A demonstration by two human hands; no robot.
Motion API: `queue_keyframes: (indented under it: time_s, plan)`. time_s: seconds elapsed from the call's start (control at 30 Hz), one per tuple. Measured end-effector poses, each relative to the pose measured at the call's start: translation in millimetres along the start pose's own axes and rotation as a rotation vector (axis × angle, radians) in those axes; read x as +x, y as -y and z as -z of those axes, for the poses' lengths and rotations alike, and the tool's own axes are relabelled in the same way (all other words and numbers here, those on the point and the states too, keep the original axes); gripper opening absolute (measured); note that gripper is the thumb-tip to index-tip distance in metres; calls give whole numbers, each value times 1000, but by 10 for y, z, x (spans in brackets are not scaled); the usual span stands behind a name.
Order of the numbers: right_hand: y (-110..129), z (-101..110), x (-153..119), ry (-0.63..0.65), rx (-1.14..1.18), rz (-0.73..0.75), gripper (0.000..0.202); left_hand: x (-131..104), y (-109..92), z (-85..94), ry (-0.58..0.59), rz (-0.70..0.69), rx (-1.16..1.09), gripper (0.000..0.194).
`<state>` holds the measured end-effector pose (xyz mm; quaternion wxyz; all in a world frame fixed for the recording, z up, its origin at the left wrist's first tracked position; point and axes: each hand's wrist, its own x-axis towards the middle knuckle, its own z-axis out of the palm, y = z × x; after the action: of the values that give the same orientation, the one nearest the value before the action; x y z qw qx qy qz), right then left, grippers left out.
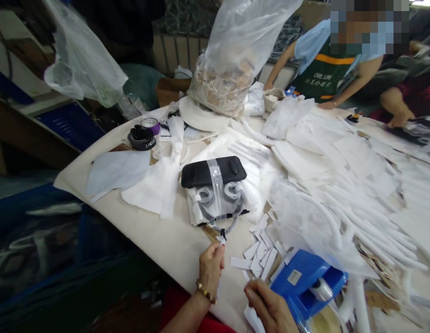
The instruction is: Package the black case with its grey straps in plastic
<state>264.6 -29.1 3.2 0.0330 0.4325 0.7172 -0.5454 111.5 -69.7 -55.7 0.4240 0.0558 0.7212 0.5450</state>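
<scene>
A black padded item point(214, 172) lies mid-table, with a clear tape strip across it and coiled clear tubing and grey cable on white padding below. My left hand point(211, 263), wearing a beaded bracelet, is closed at the cable's near end, pinching a small white piece point(221, 239) beside a black tie. My right hand point(268, 307) is at the table's front edge, left of a blue tape dispenser point(301, 282); its fingers are bent together, and what they hold, if anything, is hidden. White paper slips point(259, 254) lie scattered between the hands and the padding.
White foam sheets and tubes point(326, 185) cover the right side. Tape rolls point(141, 138) sit at the left. A large clear bag point(225, 78) of scraps stands at the back. A person in a green apron point(319, 76) and another person's arm point(397, 106) are across the table.
</scene>
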Motion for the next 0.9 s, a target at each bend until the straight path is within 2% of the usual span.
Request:
queue_keyframes:
  time_s: [0.07,0.13,0.27,0.5,0.73,0.9]
  plan:
    - [271,37,343,24,-32,72,38,7,8,14,16,-30,25,39]
    - [421,37,647,58,-81,104,35,12,8,29,27,-59,50,38]
    - [462,-6,1003,116,-149,116,30,22,12,50,20,-118,103,36]
    - [513,-33,1168,125,-214,62,29,47,95,64,-71,-200,225,28]
    - [450,-145,1269,91,-116,-148,33,39,163,70,-115,-252,361,24]
    - [427,-221,1296,106,9,-254,27,12,160,51,-143,-249,428,41]
